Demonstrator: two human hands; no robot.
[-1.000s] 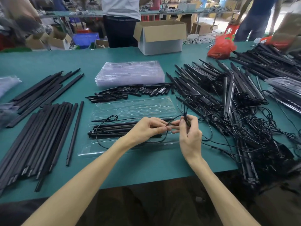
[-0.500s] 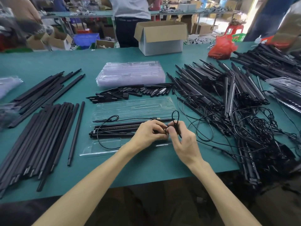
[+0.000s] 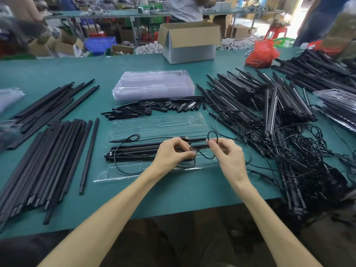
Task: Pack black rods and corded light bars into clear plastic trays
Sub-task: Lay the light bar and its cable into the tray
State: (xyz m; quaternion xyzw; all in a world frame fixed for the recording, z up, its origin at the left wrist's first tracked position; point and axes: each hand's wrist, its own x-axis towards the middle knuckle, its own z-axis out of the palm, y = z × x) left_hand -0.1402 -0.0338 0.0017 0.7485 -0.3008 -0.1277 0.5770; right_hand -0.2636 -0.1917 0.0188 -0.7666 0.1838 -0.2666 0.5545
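Observation:
A clear plastic tray [image 3: 154, 124] lies on the green table in front of me. Black rods and a light bar [image 3: 134, 150] lie lengthwise in its near half, with a thin black cord [image 3: 123, 168] looping off the left end. My left hand [image 3: 174, 154] pinches the cord over the tray's right part. My right hand [image 3: 227, 157] pinches a small loop of the same cord [image 3: 212, 134] just to the right, above the tray's right edge.
Long black rods [image 3: 44, 166] lie in rows at the left. A stack of clear trays [image 3: 154, 84] and short black pieces [image 3: 154, 108] sit behind the tray. A tangled heap of corded light bars [image 3: 279, 132] fills the right. A cardboard box [image 3: 189, 43] and red bag [image 3: 261, 53] stand farther back.
My hands have drawn slightly apart over the tray's right end. The cord loop now stands up from my right fingers, and more cord lies gathered between the hands.

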